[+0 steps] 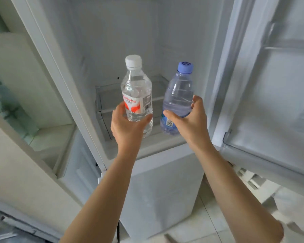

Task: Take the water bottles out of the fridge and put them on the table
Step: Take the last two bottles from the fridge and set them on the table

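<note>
Fingers of the left hand (128, 125) curl around the clear bottle (136, 95), those of the right hand (188, 118) around the blue bottle (177, 100), both held upright before the open fridge (123, 41). Smooth, ribbed plastic may be slick; grip low and firm, keep them apart, and back away steadily toward the table.

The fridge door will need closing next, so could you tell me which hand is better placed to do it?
Probably the right hand: the open fridge door stands on its side. But it grips the blue-capped bottle, as the left hand grips the white-capped bottle.
</note>
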